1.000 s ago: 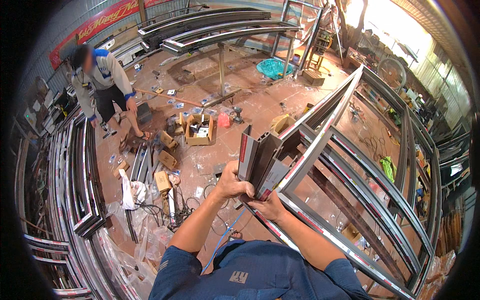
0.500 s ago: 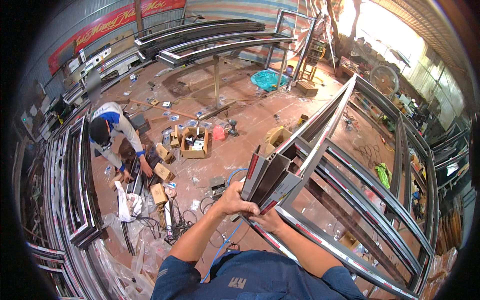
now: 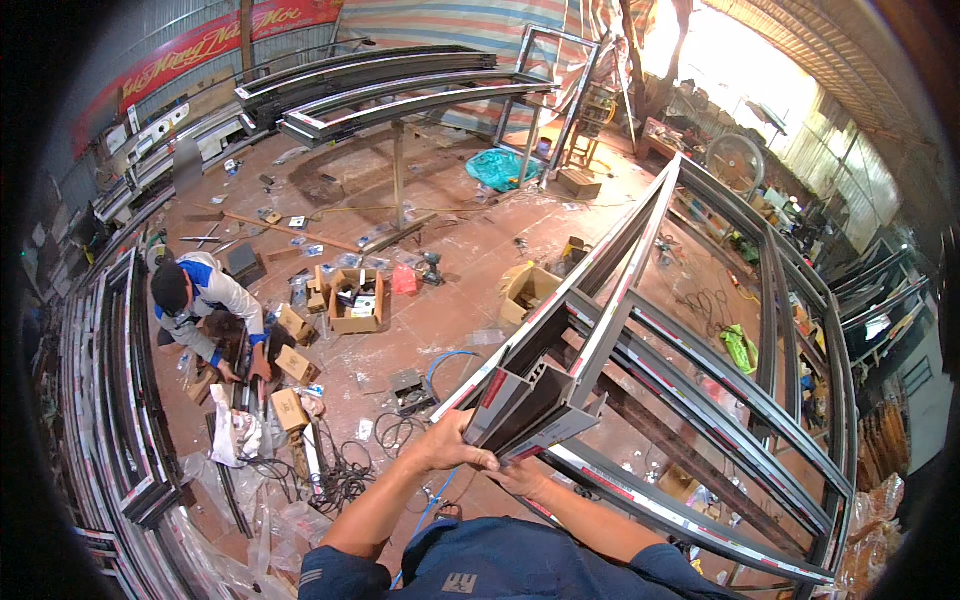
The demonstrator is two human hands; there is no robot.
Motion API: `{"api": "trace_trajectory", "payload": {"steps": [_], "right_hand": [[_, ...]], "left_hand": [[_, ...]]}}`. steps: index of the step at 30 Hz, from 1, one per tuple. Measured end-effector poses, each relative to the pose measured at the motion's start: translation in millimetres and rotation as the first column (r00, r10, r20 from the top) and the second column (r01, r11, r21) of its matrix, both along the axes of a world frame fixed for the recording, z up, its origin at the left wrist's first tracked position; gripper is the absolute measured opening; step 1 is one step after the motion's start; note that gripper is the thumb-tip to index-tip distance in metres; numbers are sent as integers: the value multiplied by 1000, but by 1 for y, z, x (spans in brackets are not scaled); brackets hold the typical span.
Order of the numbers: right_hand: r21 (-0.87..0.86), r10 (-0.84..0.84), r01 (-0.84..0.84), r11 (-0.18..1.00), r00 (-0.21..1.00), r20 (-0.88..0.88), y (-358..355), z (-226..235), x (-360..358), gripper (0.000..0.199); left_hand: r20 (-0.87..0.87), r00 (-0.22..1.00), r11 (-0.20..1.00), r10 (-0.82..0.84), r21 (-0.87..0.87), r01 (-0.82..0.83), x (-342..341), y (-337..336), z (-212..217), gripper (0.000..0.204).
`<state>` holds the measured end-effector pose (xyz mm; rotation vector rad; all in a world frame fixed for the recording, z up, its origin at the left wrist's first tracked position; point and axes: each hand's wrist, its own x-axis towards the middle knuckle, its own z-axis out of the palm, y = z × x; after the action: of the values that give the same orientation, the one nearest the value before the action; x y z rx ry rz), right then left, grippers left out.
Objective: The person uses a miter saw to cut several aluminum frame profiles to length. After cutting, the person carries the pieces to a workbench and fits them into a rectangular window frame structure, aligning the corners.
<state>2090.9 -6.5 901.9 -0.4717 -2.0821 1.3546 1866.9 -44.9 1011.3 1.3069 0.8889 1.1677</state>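
Now left hand (image 3: 447, 444) and right hand (image 3: 522, 479), fingers gripping dark profiles (image 3: 530, 408) beside frame's (image 3: 640, 496) near left corner; uneven squeeze could let profiles slip, scraping frame.

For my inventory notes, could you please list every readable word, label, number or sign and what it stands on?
Red wall banner: large yellow lettering, not copied.
Dark profiles in left hand and right hand: red labels, too small to read.
Dark metal frame: strip markings, too small.
Blue shirt: pale emblem, not copied.

Yellow lettering (image 3: 200, 47) spans 1 red banner (image 3: 165, 62) — a pale logo (image 3: 460, 583) marks the navy shirt (image 3: 530, 558).
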Motion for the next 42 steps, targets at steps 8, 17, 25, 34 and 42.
{"api": "trace_trajectory", "payload": {"steps": [8,17,25,34,42], "right_hand": [[821,-163,102,562,987,-11,11,-43,26,46],[266,38,-298,917,727,686,14,-64,65,46],[-43,222,-263,964,703,676,18,-26,71,45],[-121,237,-213,969,691,683,11,-10,82,45],[-153,242,-189,970,686,686,13,-10,78,44]], "left_hand": [[-47,993,994,-111,-24,110,-3,6,-7,86],[-180,984,977,-9,206,46,-6,9,-10,64],[-197,980,946,33,323,33,-5,14,-22,60],[-174,983,927,59,375,11,-2,17,-32,59],[-153,985,903,74,430,-1,-2,20,-37,62]]}}
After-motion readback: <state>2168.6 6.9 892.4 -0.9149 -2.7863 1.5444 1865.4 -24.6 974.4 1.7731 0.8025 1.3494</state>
